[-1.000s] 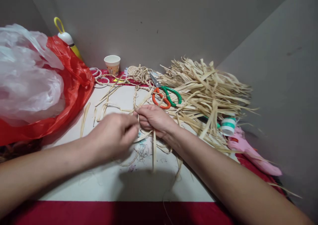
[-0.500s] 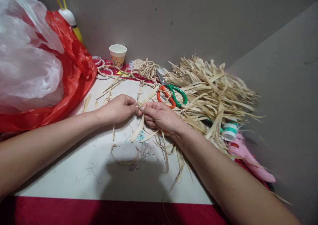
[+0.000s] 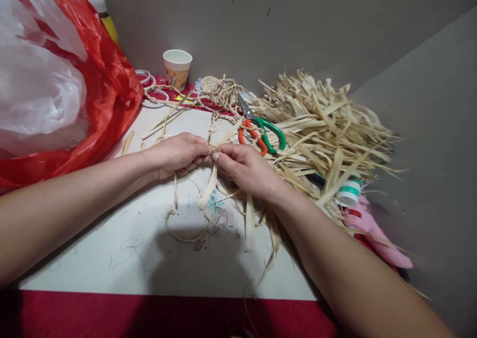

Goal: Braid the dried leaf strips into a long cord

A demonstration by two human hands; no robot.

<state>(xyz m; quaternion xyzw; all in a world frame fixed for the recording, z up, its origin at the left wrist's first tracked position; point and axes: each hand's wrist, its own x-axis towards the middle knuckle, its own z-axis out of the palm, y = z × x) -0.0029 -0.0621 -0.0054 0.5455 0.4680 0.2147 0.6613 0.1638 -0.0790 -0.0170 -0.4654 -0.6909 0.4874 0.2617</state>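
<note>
My left hand (image 3: 177, 154) and my right hand (image 3: 246, 169) meet over the white board (image 3: 112, 248), both pinched on pale dried leaf strips (image 3: 208, 191) at the near end of a thin braid (image 3: 213, 124) that runs away toward the wall. Loose strip ends hang below my fingers and trail on the board. A curl of strip (image 3: 182, 231) lies just in front of my hands.
A big heap of dried strips (image 3: 324, 124) lies right, with orange-and-green scissors (image 3: 261, 131) on its edge. Behind are a coil of braid (image 3: 219, 89), a paper cup (image 3: 177, 67) and white rings (image 3: 151, 92). Red and clear plastic bags (image 3: 55, 89) fill the left; a pink glue gun (image 3: 372, 233) and a tape roll (image 3: 348, 194) sit right.
My left hand has moved forward and up to meet the right at the braid's end. The view has shifted a little, so everything sits higher in the frame.
</note>
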